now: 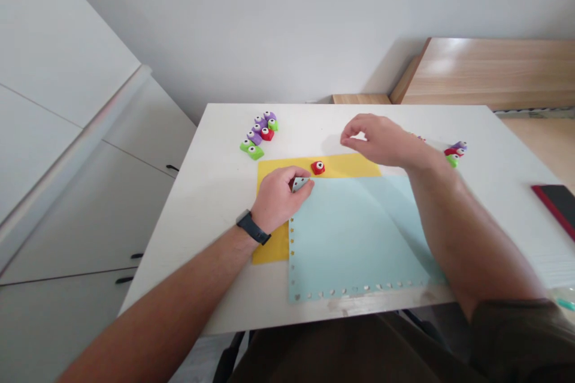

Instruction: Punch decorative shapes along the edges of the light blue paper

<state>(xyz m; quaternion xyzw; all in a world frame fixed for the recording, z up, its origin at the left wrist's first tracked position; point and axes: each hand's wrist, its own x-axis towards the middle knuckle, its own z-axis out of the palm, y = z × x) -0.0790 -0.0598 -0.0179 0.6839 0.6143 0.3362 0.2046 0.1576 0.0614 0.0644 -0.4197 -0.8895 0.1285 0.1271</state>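
A light blue sheet (pixel 354 233) with small shapes punched along its left and bottom edges lies over a yellow sheet (pixel 272 248). My left hand (pixel 281 197) pinches the blue sheet's top left corner, where small star holes show. Just beyond that corner a red craft punch (pixel 318 167) rests on the yellow sheet. Above the table, to the right of the punch, my right hand (pixel 366 134) is raised with its thumb and fingers curled and a gap between them, holding nothing visible.
Purple, green and red punches (pixel 256 136) form a group at the back left of the white table (pixel 179 215). More punches (pixel 456 154) stand at the right, some partly behind my right arm. A black and red object (pixel 554 203) lies at the right edge.
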